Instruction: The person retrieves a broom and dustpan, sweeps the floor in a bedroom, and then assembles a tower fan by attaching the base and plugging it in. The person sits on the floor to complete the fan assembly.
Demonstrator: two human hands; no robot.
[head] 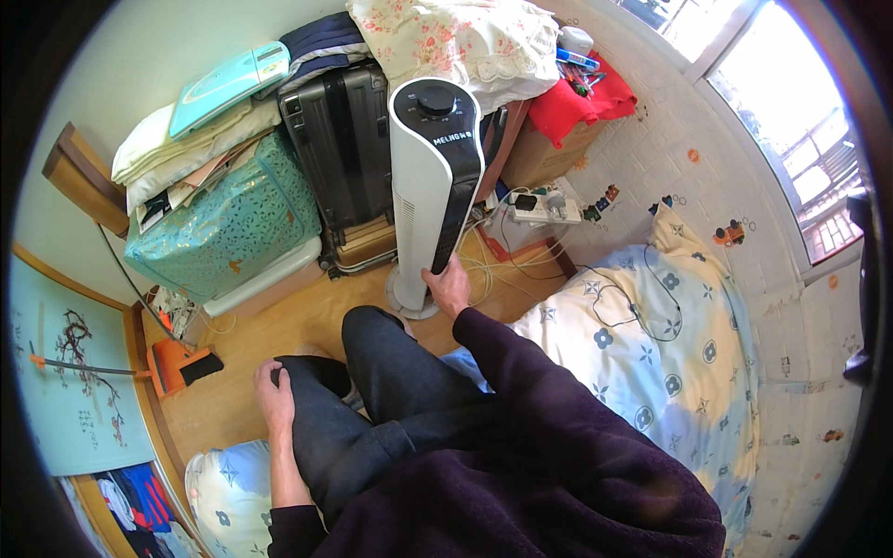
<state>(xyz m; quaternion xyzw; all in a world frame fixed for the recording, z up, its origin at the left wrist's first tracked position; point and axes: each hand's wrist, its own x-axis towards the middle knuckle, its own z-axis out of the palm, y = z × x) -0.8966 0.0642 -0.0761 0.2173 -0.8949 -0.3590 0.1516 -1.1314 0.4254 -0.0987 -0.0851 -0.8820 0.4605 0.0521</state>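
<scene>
A white and black tower fan (425,188) stands upright on its round base (411,301) on the floor before my knees. Its top carries a round black knob (436,102) and the maker's name. My right hand (450,287) grips the lower part of the column, thumb on the near side and some fingers hidden behind it. On my left knee rests my left hand (275,397), with nothing in it and its fingers bent over the dark trousers (328,418).
Behind the fan stand a dark suitcase (342,146) and a teal storage bag (223,216). Loose cables run from a power strip (544,209) across the floor. Patterned bedding (635,349) lies at right; an orange dustpan (167,368) and brush sit at left.
</scene>
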